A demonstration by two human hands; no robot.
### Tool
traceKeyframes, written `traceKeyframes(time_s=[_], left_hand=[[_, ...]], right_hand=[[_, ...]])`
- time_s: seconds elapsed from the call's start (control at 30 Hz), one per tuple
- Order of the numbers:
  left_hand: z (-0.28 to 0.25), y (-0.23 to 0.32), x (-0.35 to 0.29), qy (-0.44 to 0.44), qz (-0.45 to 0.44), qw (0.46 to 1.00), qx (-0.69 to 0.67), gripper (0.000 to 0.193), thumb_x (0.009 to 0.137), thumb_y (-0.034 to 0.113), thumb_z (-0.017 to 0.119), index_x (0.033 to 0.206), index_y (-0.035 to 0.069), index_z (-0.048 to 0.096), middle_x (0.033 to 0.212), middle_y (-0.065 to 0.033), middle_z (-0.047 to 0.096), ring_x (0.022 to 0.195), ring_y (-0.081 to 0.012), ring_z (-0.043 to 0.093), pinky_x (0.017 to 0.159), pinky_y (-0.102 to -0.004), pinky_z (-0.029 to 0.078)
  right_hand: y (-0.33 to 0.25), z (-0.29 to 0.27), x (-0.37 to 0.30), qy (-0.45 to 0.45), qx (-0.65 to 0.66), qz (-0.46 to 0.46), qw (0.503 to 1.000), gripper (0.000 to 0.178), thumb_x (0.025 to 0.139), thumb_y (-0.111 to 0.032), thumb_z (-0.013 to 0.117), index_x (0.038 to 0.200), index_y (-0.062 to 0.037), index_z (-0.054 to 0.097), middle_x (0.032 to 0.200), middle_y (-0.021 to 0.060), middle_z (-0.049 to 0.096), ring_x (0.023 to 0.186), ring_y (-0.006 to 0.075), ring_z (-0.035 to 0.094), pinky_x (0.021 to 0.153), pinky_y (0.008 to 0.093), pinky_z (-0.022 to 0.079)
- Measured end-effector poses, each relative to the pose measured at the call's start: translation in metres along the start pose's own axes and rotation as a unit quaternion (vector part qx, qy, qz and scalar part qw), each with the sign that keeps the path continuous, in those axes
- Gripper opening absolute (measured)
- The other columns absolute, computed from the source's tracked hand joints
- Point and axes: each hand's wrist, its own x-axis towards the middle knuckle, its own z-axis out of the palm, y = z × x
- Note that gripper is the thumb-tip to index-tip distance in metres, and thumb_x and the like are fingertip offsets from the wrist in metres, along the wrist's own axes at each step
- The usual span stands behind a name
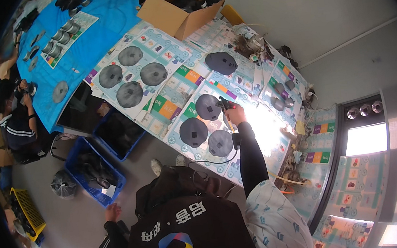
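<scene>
Black pistol-shaped tool (226, 104), one only, gripped in the right hand (236, 115), at the right edge of one of three clearly visible near grey discs (193, 132) on the sheet-covered bench (164, 120); contact impossible to tell. Left hand (113, 212) released, loosely curled, near one of two blue crates (101, 199). Farther left, four more discs (129, 94); to their right, one darker disc (221, 63); far, one open cardboard box (161, 15).

A black garment (190, 235) covers the torso — white lettering (196, 210) and a rounded emblem (166, 247) in blue, yellow and red across it. Right sleeve (252, 164) black, with pale, blue-figured cloth (275, 214) higher up; left sleeve (117, 236) black (white stripes towards the elbow) — right hand (236, 114) and left hand (113, 212) gloveless, shoes (156, 166) whitish
</scene>
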Motion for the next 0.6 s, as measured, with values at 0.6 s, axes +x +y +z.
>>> traceKeyframes(time_s=[0.6], left_hand=[[0.022, -0.068, -0.053, -0.037, 0.010, 0.999, 0.033, 0.030, 0.101, 0.026, 0.057, 0.121, 0.005, 0.064, 0.096, -0.0151, 0.073, 0.074, -0.0260, 0.072, 0.060, -0.0379, 0.054]], right_hand=[[-0.050, -0.011, -0.004, -0.039, -0.129, -0.046, 0.990, 0.056, 0.076, -0.015, 0.068, 0.132, -0.0056, 0.070, 0.091, 0.0083, 0.077, 0.073, 0.0173, 0.070, 0.073, 0.0326, 0.054]])
